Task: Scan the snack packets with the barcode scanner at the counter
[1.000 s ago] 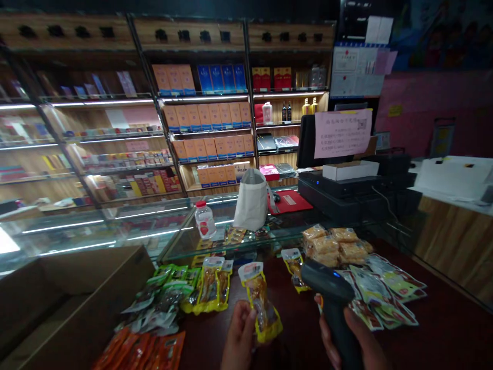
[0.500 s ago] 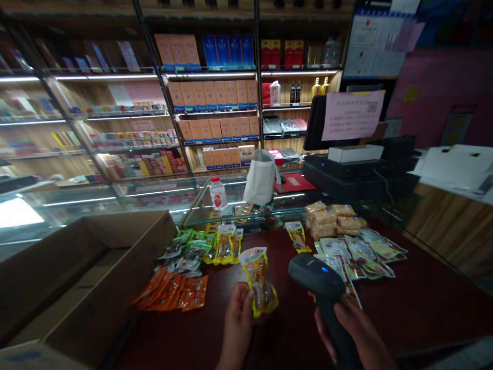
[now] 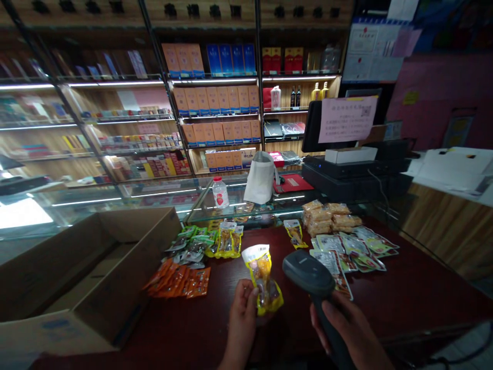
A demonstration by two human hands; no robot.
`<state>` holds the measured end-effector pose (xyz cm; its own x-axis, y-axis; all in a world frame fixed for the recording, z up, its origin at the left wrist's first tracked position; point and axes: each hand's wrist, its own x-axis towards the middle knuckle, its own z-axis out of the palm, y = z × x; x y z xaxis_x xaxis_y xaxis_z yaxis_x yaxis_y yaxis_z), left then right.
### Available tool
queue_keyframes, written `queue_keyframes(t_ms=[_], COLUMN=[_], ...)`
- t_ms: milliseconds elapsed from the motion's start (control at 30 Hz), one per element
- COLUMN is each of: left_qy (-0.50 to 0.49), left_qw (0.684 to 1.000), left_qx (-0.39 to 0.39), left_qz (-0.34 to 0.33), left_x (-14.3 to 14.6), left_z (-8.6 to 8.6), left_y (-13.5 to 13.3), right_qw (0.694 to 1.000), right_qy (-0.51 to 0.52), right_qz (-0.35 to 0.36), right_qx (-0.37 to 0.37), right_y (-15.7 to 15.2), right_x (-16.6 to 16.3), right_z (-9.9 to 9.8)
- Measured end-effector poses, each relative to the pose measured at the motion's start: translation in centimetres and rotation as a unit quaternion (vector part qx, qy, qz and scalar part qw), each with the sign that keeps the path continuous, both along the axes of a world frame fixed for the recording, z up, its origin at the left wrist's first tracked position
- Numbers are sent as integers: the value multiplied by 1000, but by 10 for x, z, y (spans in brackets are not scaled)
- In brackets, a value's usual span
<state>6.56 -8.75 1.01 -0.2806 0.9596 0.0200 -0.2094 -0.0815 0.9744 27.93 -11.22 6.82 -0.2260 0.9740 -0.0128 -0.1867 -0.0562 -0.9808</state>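
Between the thumb and fingers of my left hand is a yellow-edged snack packet, held upright above the dark red tabletop. Light falls on its white top. My right hand is wrapped round the handle of a black barcode scanner, whose head points left at the packet from a short distance. Past the scanner lies a similar yellow packet. More yellow packets lie at the left, beside green packets and orange packets.
An open cardboard box stands at the left. Right of the scanner are white-green packets and stacked beige packs. Behind are a plastic bottle, a white bag and a monitor on the glass counter.
The scanner has shifted slightly left, closer to the packet, and its blue light no longer shows. The packet's top is now brightly lit. The camera view has shifted a little.
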Motion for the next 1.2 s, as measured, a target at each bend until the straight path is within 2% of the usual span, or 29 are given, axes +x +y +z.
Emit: queue_keyframes(t_ms=[200,433,533,667,767,867,1033,1200], left_qy=[0,-24,-29,-53,-63,-82,-136,-200], left_qw=[1000,998,997,990,985,978,963,955], left_qx=[0,-54,-49,-71,-95,-128,-173,-158], left_qz=[-5,7,45,108,127,140,154,154], left_x=[-2,-16,-39,-81,-105,-119,-123,-121], left_z=[-2,-9,-4,12,23,27,23,23], left_y=[-1,5,28,81,120,144,157,150], right_qw=[1000,998,994,989,986,983,979,979], right_qy=[11,56,88,105,125,126,127,118], right_qz=[10,-2,-24,-45,-53,-60,-73,-75], right_qx=[-2,-40,-64,-91,-99,-115,-139,-150], right_y=[2,9,11,12,11,11,10,8], right_x=[1,-6,-7,-6,-4,-2,-1,-2], right_z=[-5,-13,-10,-8,-11,-18,-24,-24])
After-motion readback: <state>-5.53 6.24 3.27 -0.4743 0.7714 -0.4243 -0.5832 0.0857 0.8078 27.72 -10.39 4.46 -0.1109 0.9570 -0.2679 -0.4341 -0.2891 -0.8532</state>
